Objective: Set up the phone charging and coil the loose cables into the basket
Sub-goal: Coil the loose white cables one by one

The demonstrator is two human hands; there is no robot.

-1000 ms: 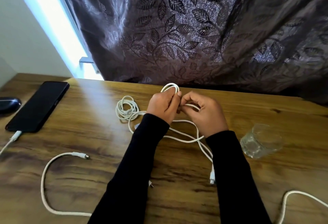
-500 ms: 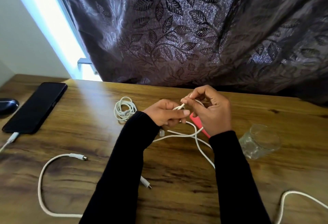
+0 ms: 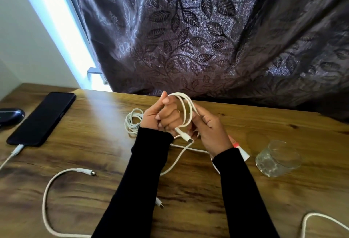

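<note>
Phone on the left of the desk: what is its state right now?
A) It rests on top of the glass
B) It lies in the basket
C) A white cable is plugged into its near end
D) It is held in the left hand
C: the phone lies flat on the desk with a white cable plugged into its near end, away from both hands.

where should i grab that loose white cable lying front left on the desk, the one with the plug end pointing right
Take the loose white cable by the stiff white sleeve just behind its metal plug, pinching from above. That end lies flat on the wooden desk with bare wood around it, clear of the phone. The sleeve looks thicker and stiffer than the curving cord, so it should make an easy start for coiling.
</note>
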